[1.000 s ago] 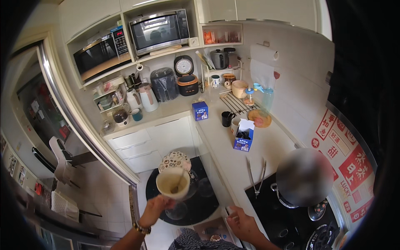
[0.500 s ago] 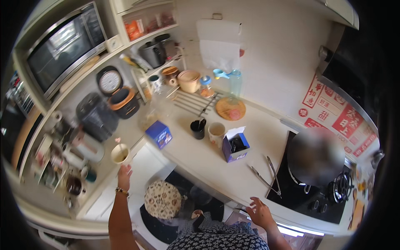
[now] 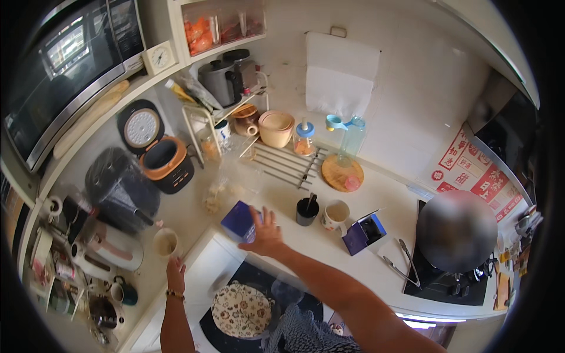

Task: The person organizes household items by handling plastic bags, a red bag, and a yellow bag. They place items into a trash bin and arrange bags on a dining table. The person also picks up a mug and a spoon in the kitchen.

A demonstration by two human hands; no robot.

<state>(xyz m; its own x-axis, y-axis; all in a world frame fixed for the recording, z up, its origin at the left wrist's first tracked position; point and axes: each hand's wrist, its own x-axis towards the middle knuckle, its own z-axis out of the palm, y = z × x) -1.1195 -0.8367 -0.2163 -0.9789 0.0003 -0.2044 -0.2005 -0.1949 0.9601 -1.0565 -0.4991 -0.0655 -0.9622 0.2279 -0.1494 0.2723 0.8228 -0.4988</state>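
My left hand (image 3: 175, 269) is closed at the near side of a cream mug (image 3: 166, 242), which is on or just over the left counter. A spoon handle with a small pink tip (image 3: 159, 223) sticks out of the mug. My right hand (image 3: 268, 234), fingers spread, is at the right side of a purple box (image 3: 238, 219) near the counter's edge; whether it touches the box is unclear. Farther right stand a black cup (image 3: 306, 210) with utensils, a patterned white mug (image 3: 335, 216) and an open purple box (image 3: 360, 236) with dark contents.
An open rice cooker (image 3: 166, 162), a bagged dark appliance (image 3: 120, 187) and a white kettle (image 3: 112, 247) line the left counter. A metal rack (image 3: 281, 165) lies at the back. Tongs (image 3: 406, 265) rest beside the cooktop (image 3: 465, 294). A flower-patterned round cover (image 3: 241, 309) is below me.
My right hand has come up from the lower right to the closed purple box. My left hand and the mug have shifted nearer the left counter's appliances. The view has turned left.
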